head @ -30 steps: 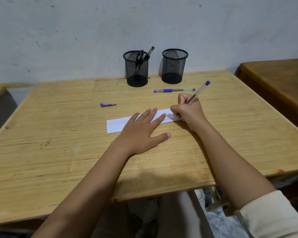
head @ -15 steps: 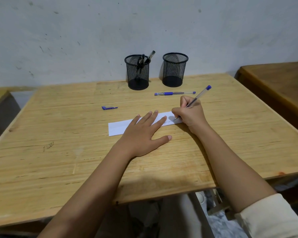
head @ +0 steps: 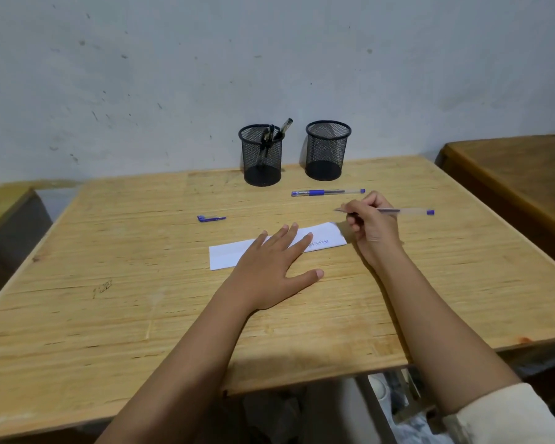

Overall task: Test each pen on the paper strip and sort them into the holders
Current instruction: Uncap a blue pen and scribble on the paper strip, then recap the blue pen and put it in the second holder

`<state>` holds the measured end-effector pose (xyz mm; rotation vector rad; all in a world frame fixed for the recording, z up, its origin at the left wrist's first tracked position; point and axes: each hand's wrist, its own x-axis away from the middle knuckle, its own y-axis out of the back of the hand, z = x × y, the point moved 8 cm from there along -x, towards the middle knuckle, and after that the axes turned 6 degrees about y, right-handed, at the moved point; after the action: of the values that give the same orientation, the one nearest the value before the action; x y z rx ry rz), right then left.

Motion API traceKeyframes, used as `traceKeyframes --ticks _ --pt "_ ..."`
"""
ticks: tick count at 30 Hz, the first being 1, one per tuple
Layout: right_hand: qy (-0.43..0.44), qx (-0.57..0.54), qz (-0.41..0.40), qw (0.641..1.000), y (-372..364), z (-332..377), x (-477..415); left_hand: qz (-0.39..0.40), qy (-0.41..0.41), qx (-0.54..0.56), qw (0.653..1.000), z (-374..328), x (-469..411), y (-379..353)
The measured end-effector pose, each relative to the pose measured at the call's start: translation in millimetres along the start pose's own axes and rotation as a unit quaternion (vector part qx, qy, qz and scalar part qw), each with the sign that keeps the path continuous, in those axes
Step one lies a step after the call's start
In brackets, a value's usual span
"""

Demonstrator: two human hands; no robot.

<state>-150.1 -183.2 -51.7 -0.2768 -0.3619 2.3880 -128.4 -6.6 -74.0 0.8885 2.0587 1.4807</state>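
My right hand [head: 373, 224] has just lifted off the paper strip [head: 326, 238], fingers still pinched around the blue pen [head: 407, 212], which a moment ago stood nib-down and now lies nearly level above the table. Blue scribbles show on the strip, so I judge this pen works and is ready for sorting. My left hand [head: 271, 270] stays flat and open, pinning the strip. Further out, a loose cap [head: 211, 218] lies to the left and another blue pen [head: 327, 192] just beyond my right hand. The left holder [head: 261, 154] has pens in it; the right holder [head: 327, 150] looks empty. The path there is open, table edges [head: 510, 238] well away.
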Motion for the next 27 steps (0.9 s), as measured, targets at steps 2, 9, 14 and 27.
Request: traceKeyframes --ticks 2,9,14,27 --pt "0.002 -0.035 0.003 0.999 0 3 2 -0.010 -0.008 0.014 1.000 -2 2 3" --pt "-0.009 -0.106 0.012 0.994 -5 8 2 -0.108 -0.021 0.128 0.986 2 11 41" --pt "0.001 -0.095 0.046 0.994 -14 29 -6 -0.208 0.074 0.170 0.960 64 1 93" --pt "-0.005 -0.078 0.077 0.994 -35 48 -14 -0.109 0.128 0.100 0.981 137 -11 80"
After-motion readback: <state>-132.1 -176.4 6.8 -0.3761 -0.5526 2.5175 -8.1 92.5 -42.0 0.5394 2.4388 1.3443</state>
